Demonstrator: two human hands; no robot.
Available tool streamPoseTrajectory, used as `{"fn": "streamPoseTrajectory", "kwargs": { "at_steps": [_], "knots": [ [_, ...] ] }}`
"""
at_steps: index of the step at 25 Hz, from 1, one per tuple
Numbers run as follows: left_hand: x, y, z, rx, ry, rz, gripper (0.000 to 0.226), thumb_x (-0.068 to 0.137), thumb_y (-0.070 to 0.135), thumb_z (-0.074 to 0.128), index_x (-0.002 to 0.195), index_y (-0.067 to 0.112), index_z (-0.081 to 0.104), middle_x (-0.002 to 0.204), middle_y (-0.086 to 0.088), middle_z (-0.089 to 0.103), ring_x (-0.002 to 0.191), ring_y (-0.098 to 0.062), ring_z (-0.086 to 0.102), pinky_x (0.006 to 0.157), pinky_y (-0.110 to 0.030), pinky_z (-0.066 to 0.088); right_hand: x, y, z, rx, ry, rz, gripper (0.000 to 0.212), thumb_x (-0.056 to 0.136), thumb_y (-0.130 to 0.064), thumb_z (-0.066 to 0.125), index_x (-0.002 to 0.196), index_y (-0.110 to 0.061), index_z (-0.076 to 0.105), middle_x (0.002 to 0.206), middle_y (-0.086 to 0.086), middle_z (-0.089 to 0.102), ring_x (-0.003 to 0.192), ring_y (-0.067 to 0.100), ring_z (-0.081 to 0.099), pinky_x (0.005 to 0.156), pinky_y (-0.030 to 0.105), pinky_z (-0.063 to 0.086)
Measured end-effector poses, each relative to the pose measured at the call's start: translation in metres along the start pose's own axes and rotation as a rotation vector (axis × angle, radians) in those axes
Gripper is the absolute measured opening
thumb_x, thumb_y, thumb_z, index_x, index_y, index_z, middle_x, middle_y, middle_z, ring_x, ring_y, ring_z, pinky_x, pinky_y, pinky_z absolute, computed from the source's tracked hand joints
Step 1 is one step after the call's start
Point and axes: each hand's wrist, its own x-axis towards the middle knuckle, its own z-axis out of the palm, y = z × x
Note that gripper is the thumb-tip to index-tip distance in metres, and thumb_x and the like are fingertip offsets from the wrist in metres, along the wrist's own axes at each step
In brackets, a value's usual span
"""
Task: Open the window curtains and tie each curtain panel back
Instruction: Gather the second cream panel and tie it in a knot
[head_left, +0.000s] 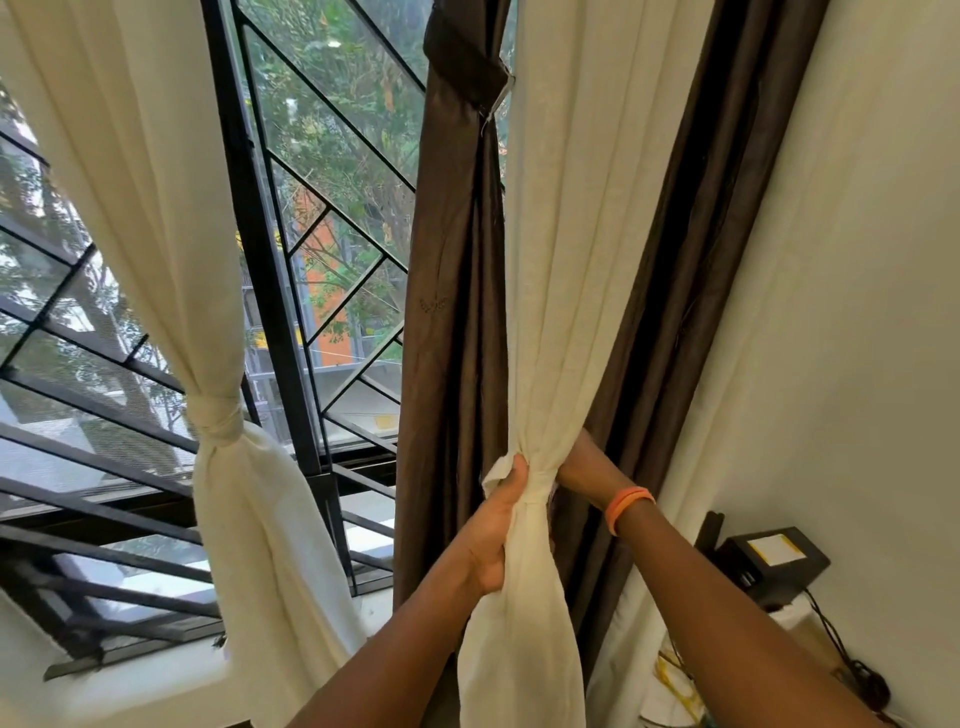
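A cream sheer curtain panel (563, 270) hangs right of centre, gathered into a tight waist at mid-height. My left hand (493, 525) grips that gathered waist from the left, thumb on top. My right hand (576, 467) reaches behind the same panel, fingers hidden by the cloth; an orange band circles its wrist. A second cream panel (156, 218) hangs at the left, knotted (218, 415) around itself. A brown curtain (457, 291) beside my left hand is bound high up with a brown tie-back (467, 62). Another brown curtain (691, 270) hangs behind the cream panel.
The window (322, 171) with black metal bars shows trees and an orange building outside. A white sill (171, 670) runs below it. At the lower right a black box (774, 561) with a yellow-edged label and cables sits against the white wall (852, 312).
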Motion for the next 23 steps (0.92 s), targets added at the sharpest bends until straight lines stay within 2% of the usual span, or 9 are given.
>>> {"fn": "streamPoseTrajectory", "kwargs": {
  "at_steps": [3,5,6,7,10,14,19,22,23],
  "knots": [
    [0.004,0.0,0.004,0.061,0.085,0.039,0.073,0.077,0.069,0.063,0.129,0.018,0.06,0.095,-0.01,0.07,0.082,-0.02,0.068,0.074,-0.035,0.056,-0.016,0.013,0.005,0.035,0.189,-0.05,0.005,0.089,-0.011,0.069,0.085,-0.014,0.068,0.079,-0.004,0.068,0.075,0.002,0.066,0.062,0.012,0.049],
    [0.007,-0.003,0.01,0.06,0.099,0.074,0.075,0.077,0.065,0.066,0.137,0.022,0.053,0.116,-0.013,0.068,0.101,-0.026,0.066,0.088,-0.042,0.055,-0.039,0.026,0.013,0.167,0.361,-0.032,0.005,0.088,-0.012,0.07,0.089,-0.009,0.072,0.083,0.005,0.074,0.082,0.019,0.071,0.07,0.028,0.058],
    [0.008,-0.004,0.013,0.029,0.105,0.096,0.071,0.08,0.061,0.066,0.138,0.022,0.051,0.116,-0.014,0.068,0.1,-0.026,0.067,0.089,-0.044,0.055,-0.051,0.029,0.017,0.254,0.412,-0.032,0.007,0.09,-0.011,0.067,0.089,-0.009,0.073,0.084,0.008,0.075,0.084,0.023,0.072,0.073,0.035,0.06],
    [0.009,-0.003,0.016,0.0,0.122,0.117,0.068,0.081,0.056,0.067,0.138,0.023,0.05,0.114,-0.014,0.068,0.097,-0.026,0.068,0.087,-0.045,0.055,-0.062,0.029,0.021,0.371,0.414,-0.027,0.012,0.093,-0.01,0.062,0.092,-0.011,0.074,0.087,0.008,0.076,0.085,0.023,0.072,0.075,0.036,0.059],
    [0.01,0.005,0.025,-0.033,0.208,0.147,0.049,0.086,0.042,0.068,0.127,0.019,0.056,0.112,-0.017,0.071,0.101,-0.032,0.069,0.093,-0.051,0.054,-0.08,0.022,0.032,0.691,0.235,0.01,0.024,0.101,-0.017,0.048,0.113,-0.019,0.069,0.106,0.004,0.075,0.099,0.019,0.072,0.082,0.032,0.058],
    [0.011,0.025,0.04,-0.038,0.269,0.003,0.033,0.085,0.028,0.073,0.111,0.01,0.067,0.109,-0.015,0.072,0.106,-0.031,0.067,0.088,-0.043,0.056,-0.081,0.02,0.036,0.511,0.223,-0.095,0.038,0.095,-0.013,0.06,0.122,-0.039,0.053,0.108,-0.02,0.072,0.103,0.003,0.068,0.078,0.015,0.054],
    [0.003,0.054,0.032,-0.042,0.333,-0.186,0.043,0.073,0.028,0.085,0.109,0.007,0.073,0.112,-0.011,0.071,0.107,-0.032,0.065,0.091,-0.049,0.053,-0.074,0.023,0.029,0.588,0.16,-0.027,0.038,0.096,-0.01,0.058,0.13,-0.027,0.056,0.114,0.0,0.073,0.104,0.019,0.07,0.08,0.027,0.057],
    [0.006,0.073,0.019,0.109,0.399,-0.141,0.062,0.068,0.039,0.086,0.12,0.013,0.065,0.119,-0.004,0.068,0.115,-0.028,0.057,0.085,-0.041,0.05,-0.072,0.027,0.029,0.611,0.112,0.003,0.036,0.096,-0.011,0.057,0.13,-0.024,0.057,0.116,0.001,0.072,0.108,0.022,0.068,0.089,0.034,0.054],
    [0.008,0.079,0.016,0.108,0.431,-0.118,0.058,0.072,0.038,0.083,0.121,0.016,0.063,0.12,-0.002,0.067,0.114,-0.025,0.057,0.085,-0.039,0.047,-0.071,0.028,0.029,0.607,0.103,0.0,0.035,0.096,-0.013,0.057,0.13,-0.024,0.057,0.117,0.0,0.072,0.11,0.021,0.067,0.092,0.035,0.052]
  ]
}}
